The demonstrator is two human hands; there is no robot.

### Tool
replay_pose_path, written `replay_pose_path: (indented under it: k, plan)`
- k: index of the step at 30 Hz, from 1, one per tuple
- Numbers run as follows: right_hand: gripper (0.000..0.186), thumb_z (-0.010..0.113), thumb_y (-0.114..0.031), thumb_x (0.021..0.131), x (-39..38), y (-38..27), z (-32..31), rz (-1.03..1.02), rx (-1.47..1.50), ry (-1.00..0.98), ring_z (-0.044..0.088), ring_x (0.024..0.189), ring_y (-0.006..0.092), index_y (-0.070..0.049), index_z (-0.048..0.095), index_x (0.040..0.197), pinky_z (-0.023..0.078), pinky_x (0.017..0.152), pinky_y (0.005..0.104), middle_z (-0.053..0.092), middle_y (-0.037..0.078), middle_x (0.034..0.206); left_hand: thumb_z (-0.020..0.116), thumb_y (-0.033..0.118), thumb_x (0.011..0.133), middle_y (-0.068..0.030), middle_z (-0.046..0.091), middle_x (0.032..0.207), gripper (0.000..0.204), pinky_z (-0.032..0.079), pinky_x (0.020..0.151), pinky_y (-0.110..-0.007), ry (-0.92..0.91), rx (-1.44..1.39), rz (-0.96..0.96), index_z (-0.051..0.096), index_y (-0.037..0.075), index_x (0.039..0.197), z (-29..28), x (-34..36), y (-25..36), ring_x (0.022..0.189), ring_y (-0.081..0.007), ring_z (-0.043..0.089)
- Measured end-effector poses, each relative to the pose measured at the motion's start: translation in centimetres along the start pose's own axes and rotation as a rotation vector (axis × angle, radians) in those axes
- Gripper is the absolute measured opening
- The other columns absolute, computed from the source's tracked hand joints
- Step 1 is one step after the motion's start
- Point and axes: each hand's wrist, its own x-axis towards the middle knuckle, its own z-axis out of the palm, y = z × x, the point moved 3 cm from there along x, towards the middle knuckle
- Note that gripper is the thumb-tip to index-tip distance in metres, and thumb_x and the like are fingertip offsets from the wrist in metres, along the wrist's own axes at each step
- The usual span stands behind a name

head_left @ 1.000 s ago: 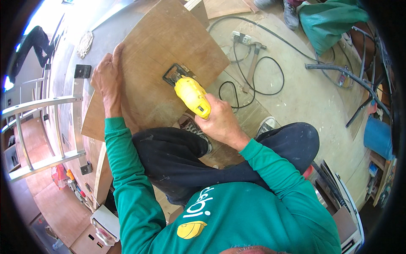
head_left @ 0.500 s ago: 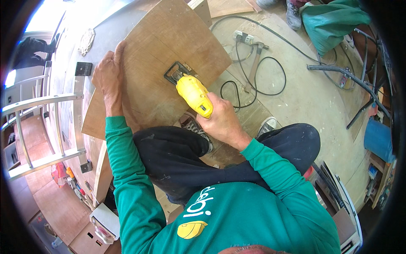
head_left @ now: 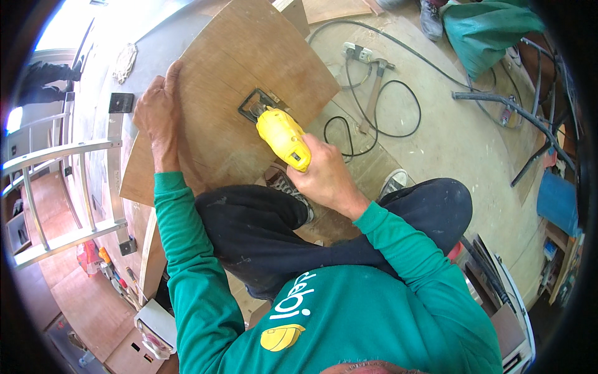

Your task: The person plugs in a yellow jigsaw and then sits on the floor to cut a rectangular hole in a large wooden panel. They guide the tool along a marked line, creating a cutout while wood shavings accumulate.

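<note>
A yellow jigsaw [head_left: 281, 136] rests with its black metal base on a brown plywood board [head_left: 249, 53]. My right hand [head_left: 326, 176] is closed around the rear of the jigsaw's body. Its blade is hidden beneath the base. At the board's left edge, my left hand [head_left: 158, 115] grips the plywood, fingers along the rim and one fingertip near the upper corner. Faint straight lines run across the board's face. A small rough patch of wood shows beside the jigsaw's base.
An aluminium ladder [head_left: 75, 149] lies at the left. Beyond the board, a hammer [head_left: 374, 93], a power strip [head_left: 359, 52] and a looped black cable [head_left: 418, 112] lie on the floor. At the right are bent metal bars [head_left: 498, 98], a green sack [head_left: 486, 31] and a blue bucket [head_left: 556, 204].
The jigsaw and my right hand have shifted very slightly to the upper left. My left hand keeps its place on the board's edge.
</note>
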Motion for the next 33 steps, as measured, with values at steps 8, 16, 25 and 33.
replay_pose_path:
  k: [8,16,25,33]
  plan:
    - [0.024,0.077,-0.007,0.083,0.0,-0.4,-0.1,-0.017,-0.007,0.023,0.07,0.085,0.0513,0.002,0.062,0.1,0.056,0.072,0.0539,0.071,0.027,0.085,0.04,0.089,0.102,-0.0156,0.075,0.075,0.086,0.053,0.065,-0.047,-0.037,-0.024,-0.022,0.081,0.015,0.085,-0.3,-0.1,0.1,0.073,-0.035,0.073]
    - [0.025,0.078,-0.007,0.083,0.1,-0.1,0.1,-0.044,-0.021,0.018,0.071,0.086,0.0502,0.002,0.063,0.101,0.056,0.072,0.0532,0.072,0.027,0.087,0.04,0.088,0.103,-0.0165,0.075,0.075,0.086,0.052,0.065,-0.047,-0.013,0.027,0.024,0.08,0.014,0.083,0.4,0.4,-1.0,0.073,-0.0353,0.073]
    - [0.033,0.081,-0.015,0.082,0.5,-0.3,0.0,0.002,-0.004,-0.035,0.073,0.09,0.0524,0.005,0.062,0.102,0.058,0.077,0.0575,0.073,0.032,0.09,0.04,0.087,0.103,-0.0133,0.075,0.072,0.085,0.053,0.06,-0.045,-0.008,0.013,0.029,0.081,0.015,0.083,0.8,0.3,-1.1,0.067,-0.031,0.073]
    - [0.033,0.081,-0.014,0.082,0.5,-0.7,-0.2,-0.004,0.005,-0.024,0.073,0.089,0.0522,0.005,0.063,0.102,0.058,0.076,0.0573,0.073,0.032,0.089,0.041,0.086,0.104,-0.0123,0.074,0.071,0.084,0.054,0.059,-0.043,0.03,0.012,0.056,0.081,0.015,0.084,0.9,0.2,-1.0,0.065,-0.0282,0.073]
